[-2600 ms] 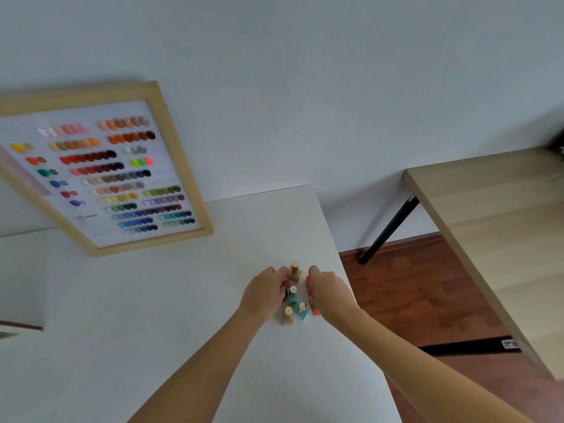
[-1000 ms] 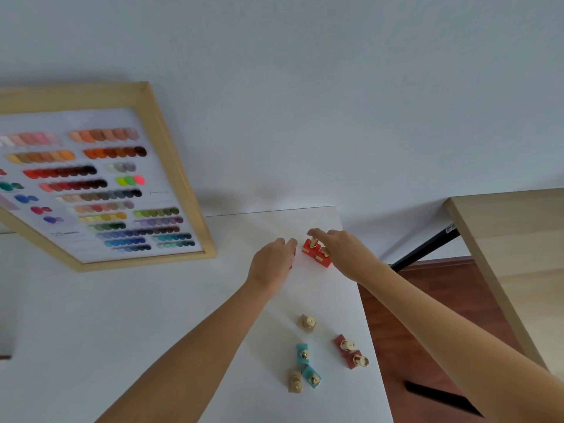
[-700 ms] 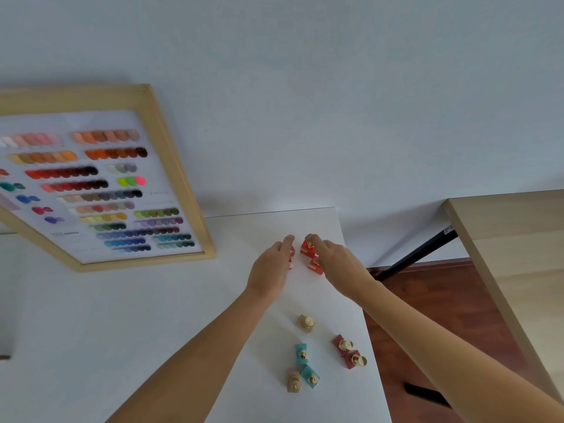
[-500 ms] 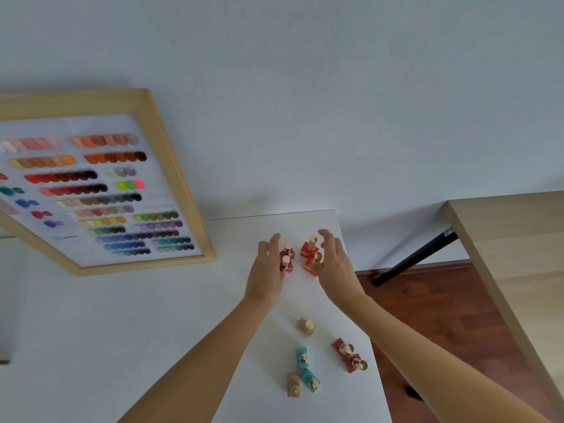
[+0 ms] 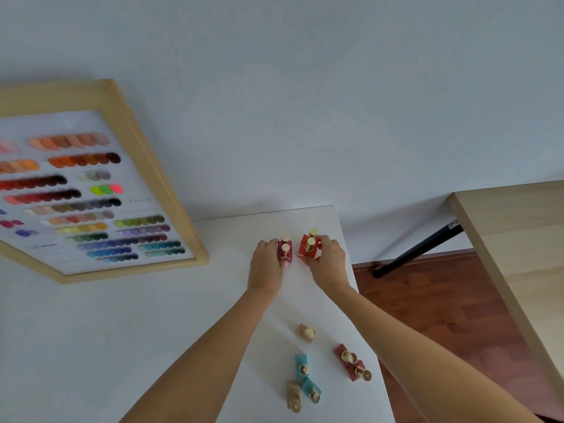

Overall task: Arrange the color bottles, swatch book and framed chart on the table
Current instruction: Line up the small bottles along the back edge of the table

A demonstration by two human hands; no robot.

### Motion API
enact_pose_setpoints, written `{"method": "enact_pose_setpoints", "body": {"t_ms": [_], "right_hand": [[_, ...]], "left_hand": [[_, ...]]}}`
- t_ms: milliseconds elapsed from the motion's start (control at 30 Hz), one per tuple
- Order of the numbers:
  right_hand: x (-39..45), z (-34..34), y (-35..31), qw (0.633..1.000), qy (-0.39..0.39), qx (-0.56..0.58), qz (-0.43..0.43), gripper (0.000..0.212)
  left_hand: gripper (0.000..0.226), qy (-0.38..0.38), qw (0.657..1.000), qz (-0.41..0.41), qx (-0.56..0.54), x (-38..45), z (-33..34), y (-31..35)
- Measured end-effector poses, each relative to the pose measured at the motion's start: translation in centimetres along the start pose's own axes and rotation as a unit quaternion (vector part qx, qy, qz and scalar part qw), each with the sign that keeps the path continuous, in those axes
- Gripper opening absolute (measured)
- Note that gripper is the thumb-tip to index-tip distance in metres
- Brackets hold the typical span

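Near the far right corner of the white table [image 5: 91, 346], my left hand [image 5: 266, 267] grips two dark pink bottles [image 5: 285, 251] with gold caps. Beside it, my right hand [image 5: 328, 262] grips two bright red bottles [image 5: 308, 247]. Closer to me stand a beige bottle [image 5: 306, 332], two dark red bottles [image 5: 351, 363], two teal bottles [image 5: 305, 377] and another beige bottle [image 5: 293, 395]. The framed color chart [image 5: 91, 184] leans against the wall at the left. The swatch book is out of view.
The table's right edge [image 5: 366, 325] runs close to the bottles, with wood floor [image 5: 427, 300] below it. A light wooden table [image 5: 518, 239] with a black leg [image 5: 418, 251] stands to the right. The wall [image 5: 305, 102] is directly behind.
Both hands carried red and pink bottles from the near cluster to the table's far right corner. Half a second ago the fingers were spread beside the bottles; now each hand closes on its pair.
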State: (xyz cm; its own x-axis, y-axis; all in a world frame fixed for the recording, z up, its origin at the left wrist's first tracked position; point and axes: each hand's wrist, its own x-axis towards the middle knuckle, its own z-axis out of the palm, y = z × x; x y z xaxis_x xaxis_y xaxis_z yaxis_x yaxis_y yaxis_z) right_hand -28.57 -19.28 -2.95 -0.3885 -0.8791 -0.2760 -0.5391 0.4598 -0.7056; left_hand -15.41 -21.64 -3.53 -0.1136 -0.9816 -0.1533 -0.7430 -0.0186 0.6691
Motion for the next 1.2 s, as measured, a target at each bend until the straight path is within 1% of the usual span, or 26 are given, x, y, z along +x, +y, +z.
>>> {"method": "enact_pose_setpoints", "body": {"t_ms": [100, 267, 333, 400, 633, 900, 1000, 1167, 1200], "right_hand": [[1.3, -0.4, -0.2, 1.0, 0.011, 0.01, 0.001, 0.044], [3.6, -1.3, -0.3, 1.0, 0.007, -0.008, -0.018, 0.028], [4.4, -1.6, -0.4, 0.999, 0.006, -0.011, -0.034, 0.018], [5.3, -1.8, -0.5, 0.999, 0.008, -0.013, -0.043, 0.014], [8.0, -2.5, -0.7, 0.998, 0.026, -0.029, -0.049, 0.014], [9.5, -3.5, -0.2, 0.998, 0.041, -0.027, -0.048, 0.018], [9.6, -3.5, -0.2, 0.997, 0.037, -0.039, -0.052, 0.018], [8.7, -3.8, -0.2, 0.998, 0.017, -0.039, -0.048, 0.01], [8.3, -3.9, -0.1, 0.998, 0.01, -0.04, -0.045, 0.013]], "left_hand": [[0.036, 0.001, 1.0, 0.0, -0.01, 1.2, 0.2, 0.6], [0.018, 0.001, 1.0, 0.006, -0.015, 3.3, 0.7, 2.0], [0.016, 0.005, 1.0, 0.006, -0.02, 4.1, 1.1, 2.6], [0.016, 0.011, 1.0, 0.002, -0.025, 4.8, 1.5, 3.2], [0.014, 0.021, 0.999, -0.006, -0.05, 7.2, 2.8, 4.8], [0.016, 0.034, 0.998, 0.001, -0.043, 8.4, 3.8, 5.9], [0.015, 0.03, 0.999, 0.001, -0.033, 8.7, 3.9, 5.9], [0.013, 0.009, 1.0, 0.0, -0.016, 8.1, 3.4, 5.7], [0.016, 0.001, 1.0, 0.006, -0.016, 7.7, 3.2, 5.5]]}}
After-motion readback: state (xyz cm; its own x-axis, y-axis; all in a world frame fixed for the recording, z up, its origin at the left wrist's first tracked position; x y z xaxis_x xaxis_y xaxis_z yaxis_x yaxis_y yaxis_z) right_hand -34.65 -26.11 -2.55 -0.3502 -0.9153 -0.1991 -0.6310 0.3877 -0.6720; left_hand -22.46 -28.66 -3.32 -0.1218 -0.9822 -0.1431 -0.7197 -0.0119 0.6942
